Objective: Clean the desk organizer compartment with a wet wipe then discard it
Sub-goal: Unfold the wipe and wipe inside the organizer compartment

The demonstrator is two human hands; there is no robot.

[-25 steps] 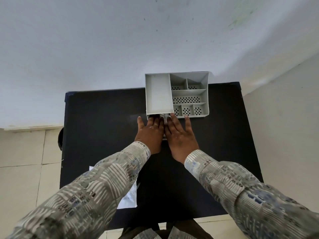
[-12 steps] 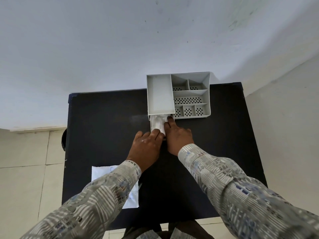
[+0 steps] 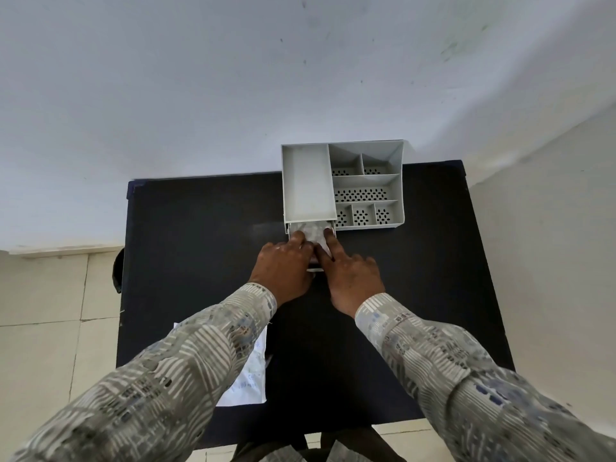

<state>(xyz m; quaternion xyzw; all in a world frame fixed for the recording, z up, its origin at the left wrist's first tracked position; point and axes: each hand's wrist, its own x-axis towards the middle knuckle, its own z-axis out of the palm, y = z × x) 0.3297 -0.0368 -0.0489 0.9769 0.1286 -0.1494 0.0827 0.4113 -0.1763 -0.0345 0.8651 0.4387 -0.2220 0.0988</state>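
Note:
A grey desk organizer [image 3: 308, 185] with several compartments stands at the far edge of the black table [image 3: 200, 261]. Its small bottom drawer [image 3: 315, 269] is pulled out toward me. A crumpled white wet wipe [image 3: 311, 231] lies inside the drawer. My left hand [image 3: 283, 266] covers the drawer's left side, its fingertips pressing on the wipe. My right hand [image 3: 351, 276] is beside it, index finger stretched onto the wipe's right part, the other fingers curled. Most of the drawer is hidden under my hands.
A white wipe packet [image 3: 248, 378] lies on the table's near left part, partly under my left sleeve. The organizer's back touches the white wall [image 3: 300, 78]. Tiled floor [image 3: 50, 311] shows left of the table, with a dark object [image 3: 117, 275] at the table's left edge.
The drawer has come out of the organizer with the wipe in it. My hands pulled back toward me, then my fingers moved forward onto the wipe inside the drawer.

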